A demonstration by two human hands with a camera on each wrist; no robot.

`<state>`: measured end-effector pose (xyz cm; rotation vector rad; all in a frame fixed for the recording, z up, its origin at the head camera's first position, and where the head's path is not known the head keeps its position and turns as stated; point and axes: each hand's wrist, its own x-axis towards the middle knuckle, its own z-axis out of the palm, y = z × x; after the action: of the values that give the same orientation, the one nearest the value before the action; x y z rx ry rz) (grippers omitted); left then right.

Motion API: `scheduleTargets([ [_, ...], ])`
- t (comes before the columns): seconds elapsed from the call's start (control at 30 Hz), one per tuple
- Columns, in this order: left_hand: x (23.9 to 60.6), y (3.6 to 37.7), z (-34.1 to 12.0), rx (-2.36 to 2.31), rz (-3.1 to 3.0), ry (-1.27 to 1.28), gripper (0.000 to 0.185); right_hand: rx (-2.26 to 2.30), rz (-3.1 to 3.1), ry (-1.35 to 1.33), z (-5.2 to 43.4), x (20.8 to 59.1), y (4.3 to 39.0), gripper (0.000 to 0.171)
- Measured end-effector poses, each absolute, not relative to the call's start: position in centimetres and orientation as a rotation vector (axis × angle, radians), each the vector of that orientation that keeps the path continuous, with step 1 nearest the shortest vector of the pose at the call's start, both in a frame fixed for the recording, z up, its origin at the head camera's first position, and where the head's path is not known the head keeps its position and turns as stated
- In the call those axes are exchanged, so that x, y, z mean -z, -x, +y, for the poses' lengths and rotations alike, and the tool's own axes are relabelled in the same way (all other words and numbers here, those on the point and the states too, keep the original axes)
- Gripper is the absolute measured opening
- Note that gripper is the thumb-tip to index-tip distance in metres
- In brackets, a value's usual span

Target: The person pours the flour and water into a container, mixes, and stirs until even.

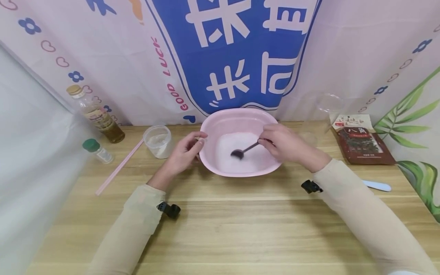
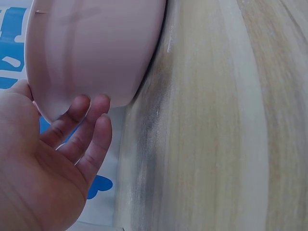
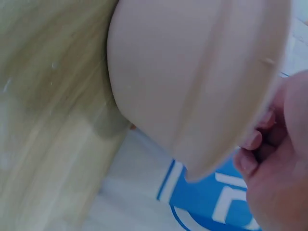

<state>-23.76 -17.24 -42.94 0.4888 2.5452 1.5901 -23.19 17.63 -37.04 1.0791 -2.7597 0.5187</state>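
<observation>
A pink plastic basin [image 1: 237, 115] stands at the middle back of the wooden table with white liquid in its bottom. My right hand [image 1: 266, 142] reaches over the basin's right rim and pinches the handle of a dark spoon [image 1: 242, 152], whose bowl dips into the liquid. My left hand [image 1: 198, 139] is at the basin's left side. In the left wrist view its fingers [image 2: 89, 115] lie nearly straight against the basin's outer wall [image 2: 96, 48]. The right wrist view shows the basin's wall [image 3: 192, 72] and curled fingertips [image 3: 250, 144] at its rim; the spoon is hidden there.
Left of the basin are a clear plastic cup [image 1: 159, 141], a long pink stick [image 1: 118, 168], a small green-capped bottle [image 1: 97, 150] and an oil bottle [image 1: 97, 116]. A brown packet [image 1: 362, 139], a clear glass [image 1: 330, 103] and a pale blue spatula [image 1: 376, 186] are on the right. A banner hangs behind.
</observation>
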Motion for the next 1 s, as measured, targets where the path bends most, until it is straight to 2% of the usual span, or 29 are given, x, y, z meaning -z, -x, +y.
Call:
scheduleTargets([
  [0.23,43.2,23.9,-17.2,-1.628,2.520,-0.507,0.033,-0.319,-2.682,-0.938,19.5,36.8,22.3,0.013],
  [0.47,43.1,24.0,-17.3,-1.622,2.513,-0.487,0.034,-0.221,-2.706,-0.869,18.9,37.7,23.4,0.020],
  [0.73,43.2,23.9,-17.2,-1.615,2.516,-0.477,0.034,-0.183,-2.637,-1.025,19.8,36.6,23.0,0.011],
  [1.0,43.4,23.8,-17.3,-1.630,2.512,-0.468,0.034,-0.425,-2.662,-1.205,20.3,35.7,22.1,0.010],
])
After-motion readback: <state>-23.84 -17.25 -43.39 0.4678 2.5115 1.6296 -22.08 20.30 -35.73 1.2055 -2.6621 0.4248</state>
